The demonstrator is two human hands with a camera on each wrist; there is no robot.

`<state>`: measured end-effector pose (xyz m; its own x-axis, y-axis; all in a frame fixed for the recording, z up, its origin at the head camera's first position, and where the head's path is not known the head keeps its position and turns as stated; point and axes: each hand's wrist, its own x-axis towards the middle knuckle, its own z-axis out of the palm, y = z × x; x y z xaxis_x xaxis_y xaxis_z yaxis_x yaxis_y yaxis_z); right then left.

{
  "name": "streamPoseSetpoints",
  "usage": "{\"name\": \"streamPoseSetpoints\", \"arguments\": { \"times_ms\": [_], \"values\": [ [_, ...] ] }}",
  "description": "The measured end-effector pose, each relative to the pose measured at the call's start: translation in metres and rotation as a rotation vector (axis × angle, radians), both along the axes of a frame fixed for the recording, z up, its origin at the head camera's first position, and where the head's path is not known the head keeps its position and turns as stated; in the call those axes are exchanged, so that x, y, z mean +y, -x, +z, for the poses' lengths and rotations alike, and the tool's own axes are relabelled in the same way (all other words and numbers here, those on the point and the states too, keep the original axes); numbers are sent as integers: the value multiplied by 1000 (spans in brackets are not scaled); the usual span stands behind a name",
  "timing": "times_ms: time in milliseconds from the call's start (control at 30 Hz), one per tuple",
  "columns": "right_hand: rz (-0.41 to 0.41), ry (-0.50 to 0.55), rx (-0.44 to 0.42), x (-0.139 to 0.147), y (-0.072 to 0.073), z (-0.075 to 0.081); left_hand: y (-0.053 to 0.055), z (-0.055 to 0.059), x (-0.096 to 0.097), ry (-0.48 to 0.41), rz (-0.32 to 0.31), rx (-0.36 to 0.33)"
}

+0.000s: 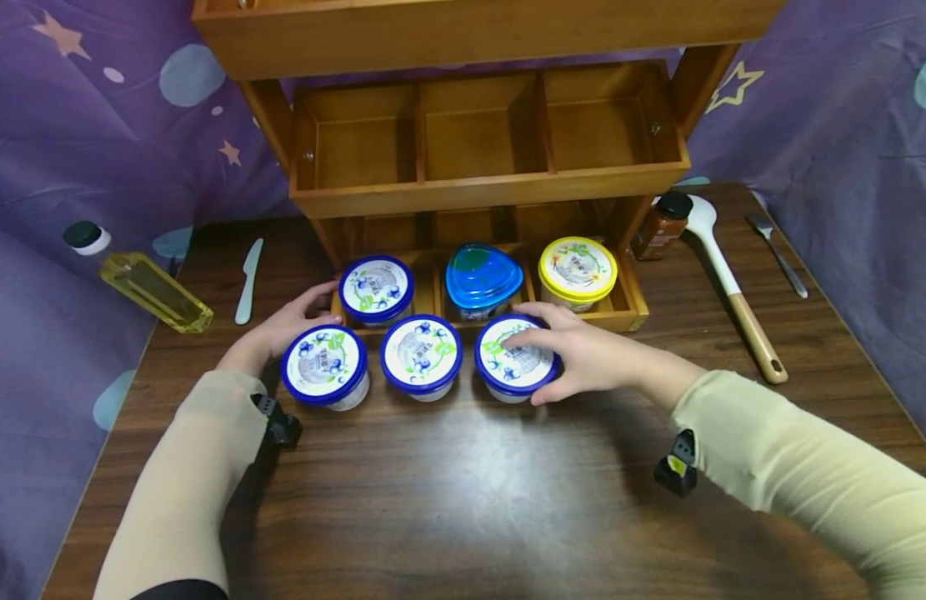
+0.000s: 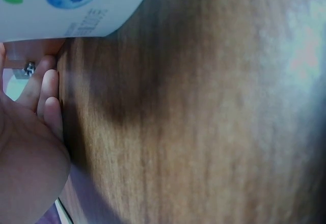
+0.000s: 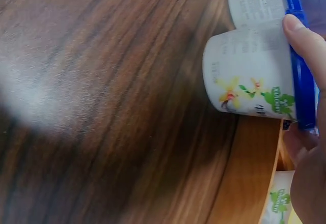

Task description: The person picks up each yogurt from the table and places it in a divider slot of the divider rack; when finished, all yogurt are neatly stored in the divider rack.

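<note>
Three white tubs with blue, blueberry-printed lids stand in a row on the table before the shelf. My right hand (image 1: 583, 350) holds the rightmost tub (image 3: 249, 74) by its blue lid, thumb on the near side of the rim and a finger lying across the top. The middle tub (image 1: 421, 354) and left tub (image 1: 323, 364) stand apart from it. My left hand (image 1: 286, 329) is behind the left tub, its fingers (image 2: 49, 84) fairly straight against the left end of the wooden shelf (image 1: 638, 315). On the shelf's bottom tier sits another blue-lidded tub (image 1: 376, 287).
A blue-lidded container (image 1: 483, 279) and a yellow-lidded tub (image 1: 578, 268) share the bottom tier. An oil bottle (image 1: 151, 287) and pale knife (image 1: 248, 282) lie left. A brown jar (image 1: 660, 227), long-handled white utensil (image 1: 736, 300) and fork (image 1: 781, 258) are at right.
</note>
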<state>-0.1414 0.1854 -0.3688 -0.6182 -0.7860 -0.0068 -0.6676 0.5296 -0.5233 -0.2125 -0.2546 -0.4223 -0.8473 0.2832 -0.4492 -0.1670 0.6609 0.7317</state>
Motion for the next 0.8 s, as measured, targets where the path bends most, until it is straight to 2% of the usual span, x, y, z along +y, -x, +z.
{"name": "streamPoseSetpoints", "arguments": {
  "times_ms": [200, 367, 467, 533, 700, 767, 800],
  "values": [
    [-25, 43, -25, 1, -2, -6, 0, 1, 1, 13, -1, 3],
    [-49, 77, -17, 2, -3, -1, 0, 1, 0, 9, -4, 10],
    [-60, 89, -14, 4, -4, 8, -1, 2, 1, 4, -9, 10],
    [-67, 100, -1, 6, -5, 17, -5, 11, 6, -3, -12, 2],
    [-76, 145, 77, 13, -7, 40, -4, 9, 5, 2, -9, 1],
    [-78, 168, 103, 16, -6, 50, 1, 0, 0, 6, -6, 7],
    [-82, 182, 111, 18, -6, 54, 1, 0, 0, 4, -5, 6]
  ]
}}
